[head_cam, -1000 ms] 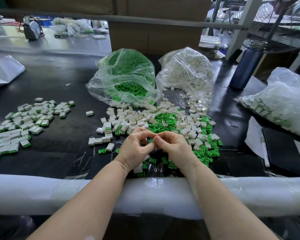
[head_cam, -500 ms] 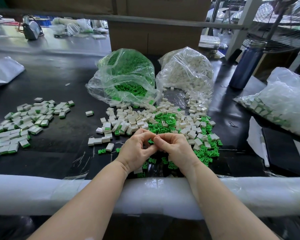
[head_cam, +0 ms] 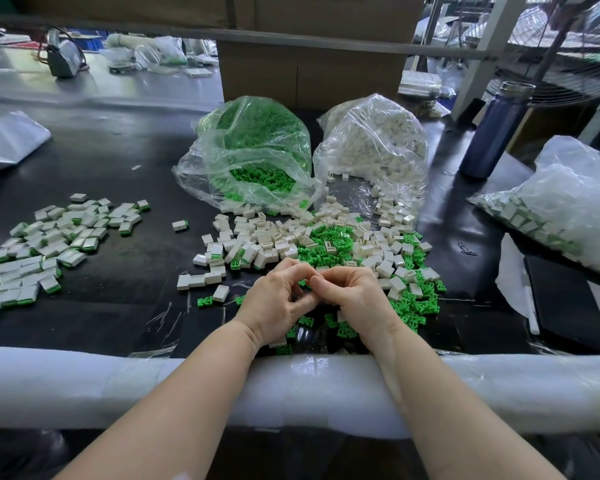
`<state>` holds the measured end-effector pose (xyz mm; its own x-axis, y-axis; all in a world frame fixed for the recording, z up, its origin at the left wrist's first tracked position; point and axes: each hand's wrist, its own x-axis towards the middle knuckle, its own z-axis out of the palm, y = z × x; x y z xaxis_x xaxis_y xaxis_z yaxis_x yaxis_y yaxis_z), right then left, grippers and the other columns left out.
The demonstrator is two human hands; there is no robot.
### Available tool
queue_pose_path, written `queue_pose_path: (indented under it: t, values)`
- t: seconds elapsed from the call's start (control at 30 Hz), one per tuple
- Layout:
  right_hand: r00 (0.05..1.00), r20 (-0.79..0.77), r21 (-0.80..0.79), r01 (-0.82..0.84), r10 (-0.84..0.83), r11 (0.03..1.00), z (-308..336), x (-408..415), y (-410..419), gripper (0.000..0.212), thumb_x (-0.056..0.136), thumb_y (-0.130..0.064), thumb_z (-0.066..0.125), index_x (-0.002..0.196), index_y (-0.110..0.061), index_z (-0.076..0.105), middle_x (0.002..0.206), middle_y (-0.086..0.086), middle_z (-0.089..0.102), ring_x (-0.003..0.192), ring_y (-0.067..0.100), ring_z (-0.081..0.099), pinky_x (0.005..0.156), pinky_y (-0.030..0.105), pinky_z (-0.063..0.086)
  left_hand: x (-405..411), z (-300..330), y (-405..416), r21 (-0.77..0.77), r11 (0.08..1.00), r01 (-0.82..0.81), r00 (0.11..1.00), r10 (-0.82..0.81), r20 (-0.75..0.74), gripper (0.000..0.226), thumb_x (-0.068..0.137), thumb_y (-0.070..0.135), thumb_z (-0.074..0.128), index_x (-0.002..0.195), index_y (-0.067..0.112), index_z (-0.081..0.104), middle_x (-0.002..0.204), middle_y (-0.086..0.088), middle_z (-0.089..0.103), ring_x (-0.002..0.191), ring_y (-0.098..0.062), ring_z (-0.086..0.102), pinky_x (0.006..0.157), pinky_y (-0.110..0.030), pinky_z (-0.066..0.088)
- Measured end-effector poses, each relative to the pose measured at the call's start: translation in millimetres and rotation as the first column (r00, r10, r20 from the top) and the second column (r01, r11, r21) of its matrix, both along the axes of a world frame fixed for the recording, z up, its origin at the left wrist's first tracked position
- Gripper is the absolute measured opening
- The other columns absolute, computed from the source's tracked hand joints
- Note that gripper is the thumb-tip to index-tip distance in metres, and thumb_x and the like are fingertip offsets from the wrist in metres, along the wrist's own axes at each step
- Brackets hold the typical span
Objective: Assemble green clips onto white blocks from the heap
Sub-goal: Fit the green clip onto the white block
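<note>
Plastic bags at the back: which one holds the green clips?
The left bag, its mouth spilling green clips toward the heap. The bag beside it holds white blocks.

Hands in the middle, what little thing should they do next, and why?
Probably finish pressing together the piece they seem to be pinching, then drop it on the finished pile to the left. The left hand and right hand meet fingertip to fingertip over the heap; the piece itself is hidden.
</note>
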<state>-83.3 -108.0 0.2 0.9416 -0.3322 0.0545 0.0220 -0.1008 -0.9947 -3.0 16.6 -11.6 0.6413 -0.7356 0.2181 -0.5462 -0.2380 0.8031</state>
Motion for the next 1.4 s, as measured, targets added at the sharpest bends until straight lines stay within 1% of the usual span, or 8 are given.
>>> queue_pose_path:
  t: [0.17,0.33,0.53,0.7,1.03,1.17,1.3,1.4]
  values:
    - [1.000,-0.016,0.002,0.003,-0.003,1.000,-0.4,-0.2,-0.6,0.009,0.085,-0.007,0.064,0.081,-0.003,0.072,0.073,0.019,0.065,0.064,0.019,0.058,0.052,0.017,0.047,0.1,-0.6,0.1,0.015,1.000,-0.003,1.000,0.003,0.009,0.009,0.083,0.019,0.065,0.090,0.023,0.063,0.092,0.012,0.050,0.075,-0.015,0.053,0.078,-0.043,0.050]
    - [1.000,-0.014,0.015,-0.011,0.011,1.000,-0.7,0.1,-1.5,0.010,0.084,-0.008,0.065,0.077,-0.006,0.072,0.072,0.014,0.066,0.065,0.019,0.060,0.058,0.021,0.051,0.1,-0.2,-0.6,0.013,1.000,0.003,1.000,-0.003,0.005,0.009,0.083,0.018,0.065,0.089,0.024,0.063,0.091,0.012,0.049,0.073,-0.013,0.052,0.078,-0.044,0.050]
    - [1.000,-0.022,0.018,-0.008,0.008,1.000,-0.7,0.4,-0.9,0.011,0.084,-0.007,0.065,0.076,-0.007,0.072,0.066,0.007,0.067,0.060,0.012,0.060,0.051,0.015,0.046,0.6,-1.6,-0.7,0.016,1.000,0.003,1.000,-0.004,0.010,0.008,0.083,0.020,0.065,0.089,0.023,0.063,0.091,0.010,0.050,0.075,-0.016,0.053,0.077,-0.045,0.049]
    - [1.000,-0.010,0.007,0.013,-0.013,1.000,-1.9,1.9,-1.4,0.013,0.085,-0.005,0.064,0.085,0.007,0.070,0.077,0.023,0.065,0.069,0.024,0.058,0.063,0.026,0.051,0.8,-2.5,-0.7,0.008,1.000,0.002,1.000,-0.002,0.010,0.008,0.082,0.020,0.065,0.087,0.026,0.063,0.092,0.010,0.051,0.075,-0.018,0.054,0.077,-0.047,0.049]
    - [1.000,-0.014,0.001,0.015,-0.015,1.000,-0.5,0.5,-0.5,0.014,0.085,-0.005,0.064,0.085,0.007,0.070,0.085,0.033,0.065,0.072,0.027,0.059,0.076,0.042,0.053,0.2,-1.7,-0.6,0.013,1.000,0.012,1.000,-0.012,0.009,0.009,0.082,0.021,0.064,0.087,0.028,0.061,0.090,0.012,0.050,0.074,-0.016,0.053,0.077,-0.047,0.049]
    - [1.000,0.004,-0.030,0.008,-0.008,1.000,-0.8,0.5,-0.6,0.010,0.086,-0.010,0.064,0.084,-0.004,0.072,0.083,0.022,0.070,0.073,0.021,0.064,0.072,0.034,0.055,0.4,-0.3,-1.1,0.006,1.000,-0.008,1.000,0.008,0.004,0.009,0.084,0.019,0.063,0.092,0.021,0.062,0.093,0.009,0.051,0.077,-0.019,0.054,0.078,-0.047,0.049]
    - [1.000,0.022,-0.048,-0.005,0.007,0.999,0.2,0.4,2.8,0.011,0.089,-0.016,0.062,0.083,-0.015,0.071,0.063,-0.007,0.068,0.058,-0.001,0.060,0.051,0.010,0.045,-0.5,1.3,-1.7,-0.021,0.999,-0.041,0.999,0.041,0.001,0.010,0.086,0.022,0.062,0.095,0.016,0.064,0.095,0.004,0.052,0.082,-0.024,0.055,0.080,-0.044,0.049]
    - [0.997,0.047,-0.025,0.068,-0.067,0.997,-1.3,1.4,0.7,0.008,0.089,-0.016,0.061,0.086,-0.017,0.069,0.073,-0.005,0.069,0.069,0.006,0.064,0.062,0.015,0.051,0.4,1.1,-2.2,-0.038,0.996,-0.085,0.996,0.085,-0.001,0.012,0.086,0.023,0.063,0.094,0.013,0.064,0.096,0.002,0.050,0.073,-0.019,0.051,0.076,-0.037,0.049]
